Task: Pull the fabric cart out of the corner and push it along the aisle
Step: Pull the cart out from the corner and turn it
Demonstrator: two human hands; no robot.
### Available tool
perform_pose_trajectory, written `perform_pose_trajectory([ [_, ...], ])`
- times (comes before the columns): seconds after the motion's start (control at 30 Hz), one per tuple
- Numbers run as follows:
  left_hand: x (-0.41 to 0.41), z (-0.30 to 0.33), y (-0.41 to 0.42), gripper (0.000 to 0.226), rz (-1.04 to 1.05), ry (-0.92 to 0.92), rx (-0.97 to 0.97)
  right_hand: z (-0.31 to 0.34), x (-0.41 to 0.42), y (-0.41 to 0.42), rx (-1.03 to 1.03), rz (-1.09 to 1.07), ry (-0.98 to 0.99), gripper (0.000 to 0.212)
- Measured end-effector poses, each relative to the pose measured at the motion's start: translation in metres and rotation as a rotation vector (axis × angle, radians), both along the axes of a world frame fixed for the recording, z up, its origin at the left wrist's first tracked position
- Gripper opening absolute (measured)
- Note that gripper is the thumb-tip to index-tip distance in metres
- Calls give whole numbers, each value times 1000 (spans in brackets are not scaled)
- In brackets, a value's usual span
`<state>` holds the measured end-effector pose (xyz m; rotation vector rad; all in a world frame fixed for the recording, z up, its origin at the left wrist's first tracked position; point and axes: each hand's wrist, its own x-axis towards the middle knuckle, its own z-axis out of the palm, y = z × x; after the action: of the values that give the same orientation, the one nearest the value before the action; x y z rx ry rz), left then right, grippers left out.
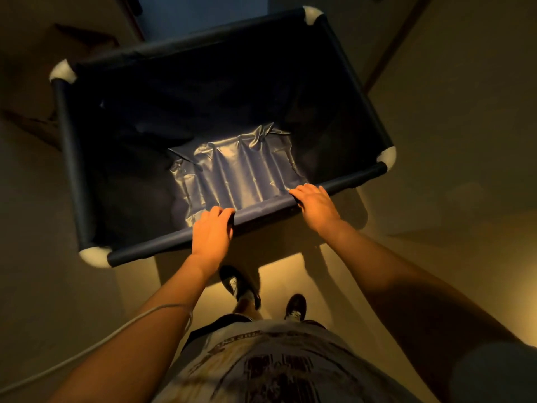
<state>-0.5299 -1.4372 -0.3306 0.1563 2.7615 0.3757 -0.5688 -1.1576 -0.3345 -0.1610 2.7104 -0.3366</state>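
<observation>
Both hands are gripping the near rail of the fabric cart (72, 158): the left hand (211, 232) and right hand (315, 206) are curling over it, fingertips hiding behind the rail. Inside the cart, everything beyond the lit liner patch (238, 170) is sinking into darkness. Two shoes (236, 283) are standing just behind the cart.

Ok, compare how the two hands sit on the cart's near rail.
The left hand grips left of the rail's middle and nearer the person; the right hand grips right of the middle, farther up the slanted near rail. Both curl their fingers over the fabric cart rail.
</observation>
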Motion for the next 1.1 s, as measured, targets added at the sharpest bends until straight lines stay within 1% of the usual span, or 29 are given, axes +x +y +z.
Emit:
perform_pose_trajectory([
  [0.07,5,-1,6,39,-14,-7,-15,0,9,8,-10,-11,-21,63],
  [0.2,15,-3,16,39,-46,-20,2,-1,34,25,-50,-55,-14,65],
  [0.43,32,-7,34,42,-95,-7,26,-4,78,53,-123,-107,16,52],
  [0.6,43,-9,49,45,-106,-14,27,-6,102,67,-112,-101,26,50],
  [0.87,58,-8,87,40,-147,-4,12,-11,127,74,-116,-165,31,52],
  [1.0,67,-9,100,40,-147,0,9,-11,137,80,-136,-198,17,44],
  [1.1,72,-10,103,39,-143,8,1,-12,148,94,-112,-243,24,41],
])
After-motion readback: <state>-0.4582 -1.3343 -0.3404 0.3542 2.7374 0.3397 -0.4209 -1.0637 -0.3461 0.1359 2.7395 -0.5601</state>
